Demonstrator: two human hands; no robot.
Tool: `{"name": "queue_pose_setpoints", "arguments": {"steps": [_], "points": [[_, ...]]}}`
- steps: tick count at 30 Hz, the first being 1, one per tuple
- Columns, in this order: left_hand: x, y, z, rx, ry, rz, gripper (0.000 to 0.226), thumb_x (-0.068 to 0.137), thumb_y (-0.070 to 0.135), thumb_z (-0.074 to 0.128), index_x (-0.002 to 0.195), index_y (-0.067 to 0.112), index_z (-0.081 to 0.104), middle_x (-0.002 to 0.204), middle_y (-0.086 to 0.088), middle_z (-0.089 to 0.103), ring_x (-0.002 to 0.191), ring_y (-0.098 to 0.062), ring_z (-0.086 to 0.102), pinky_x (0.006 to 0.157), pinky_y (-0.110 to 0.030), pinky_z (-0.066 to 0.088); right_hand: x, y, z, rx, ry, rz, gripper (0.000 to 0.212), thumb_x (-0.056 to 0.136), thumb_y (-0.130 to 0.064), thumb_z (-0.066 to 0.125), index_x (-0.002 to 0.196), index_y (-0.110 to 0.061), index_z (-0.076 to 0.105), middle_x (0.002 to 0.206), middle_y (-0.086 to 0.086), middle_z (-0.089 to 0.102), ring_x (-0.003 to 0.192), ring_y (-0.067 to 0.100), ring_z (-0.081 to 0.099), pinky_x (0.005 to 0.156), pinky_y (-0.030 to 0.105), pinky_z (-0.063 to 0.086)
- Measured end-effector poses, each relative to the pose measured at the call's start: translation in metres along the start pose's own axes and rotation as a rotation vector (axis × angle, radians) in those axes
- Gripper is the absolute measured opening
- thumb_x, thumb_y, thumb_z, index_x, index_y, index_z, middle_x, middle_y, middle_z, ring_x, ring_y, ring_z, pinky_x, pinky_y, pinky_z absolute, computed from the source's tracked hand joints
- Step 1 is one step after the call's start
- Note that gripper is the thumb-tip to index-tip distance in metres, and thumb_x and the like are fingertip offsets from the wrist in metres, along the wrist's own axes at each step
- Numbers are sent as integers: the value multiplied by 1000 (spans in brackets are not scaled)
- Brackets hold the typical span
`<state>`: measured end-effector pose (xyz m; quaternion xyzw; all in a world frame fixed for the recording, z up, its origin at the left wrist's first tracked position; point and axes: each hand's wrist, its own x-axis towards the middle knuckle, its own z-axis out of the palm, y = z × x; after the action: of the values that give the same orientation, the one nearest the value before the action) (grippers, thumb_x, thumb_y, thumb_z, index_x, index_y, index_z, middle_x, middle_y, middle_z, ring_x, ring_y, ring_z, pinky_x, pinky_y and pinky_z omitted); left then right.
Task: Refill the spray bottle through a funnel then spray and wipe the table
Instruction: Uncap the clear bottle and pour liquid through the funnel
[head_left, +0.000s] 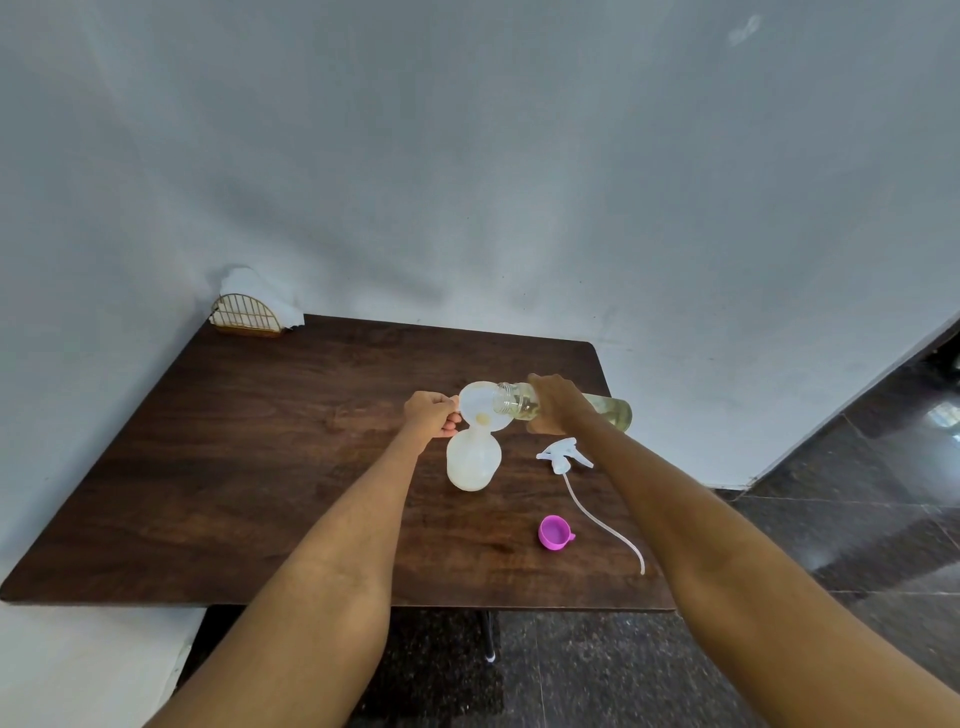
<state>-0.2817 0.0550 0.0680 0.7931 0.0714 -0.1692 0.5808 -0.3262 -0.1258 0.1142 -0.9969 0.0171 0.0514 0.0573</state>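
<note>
Pink cap (555, 532) lies nearest; left grip (430, 414) pinches funnel (482, 405) atop spray bottle (472, 460), right grip (557, 402) clasps tilted refill bottle (566, 407) beside it: overtilting risks spillage onto worktop (260, 441).

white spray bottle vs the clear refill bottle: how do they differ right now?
The white spray bottle stands upright on the table; the clear refill bottle is tipped near level in the right hand. The spray bottle is milky with a funnel in its neck; the refill bottle shows yellowish liquid. Both are uncapped.
</note>
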Motion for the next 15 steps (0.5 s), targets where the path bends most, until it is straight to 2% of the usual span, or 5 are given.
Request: {"name": "queue_pose_setpoints", "arguments": {"steps": [3,7,11,15], "points": [[0,0,0,-1,-2,-1,22,92,14,57,101,-4,66,72,-6,59,61,-11,56,83,-35,56,0,0,1,1,-3,-2,46,70,-19,74,109,-3,53,104,14,66,94,33,63,83,38,48],[-1,0,-1,-8,-10,1,22,93,14,57,102,-4,66,76,-9,61,61,-11,56,83,-36,57,0,0,0,-2,-2,-2,46,69,-19,73,107,-4,53,103,13,66,92,32,63,79,36,48],[0,-1,-1,-16,-14,-8,22,93,14,57,101,-4,66,70,-6,59,61,-12,56,83,-36,57,-1,1,-1,-4,-1,3,47,69,-20,74,108,-5,53,105,13,66,93,32,63,80,36,48],[1,-1,-1,-11,-12,-3,22,93,14,57,102,-5,66,75,-9,61,61,-12,57,82,-35,57,0,1,0,-14,-9,3,49,69,-21,74,110,-4,52,106,13,66,94,32,63,81,36,48]]}}
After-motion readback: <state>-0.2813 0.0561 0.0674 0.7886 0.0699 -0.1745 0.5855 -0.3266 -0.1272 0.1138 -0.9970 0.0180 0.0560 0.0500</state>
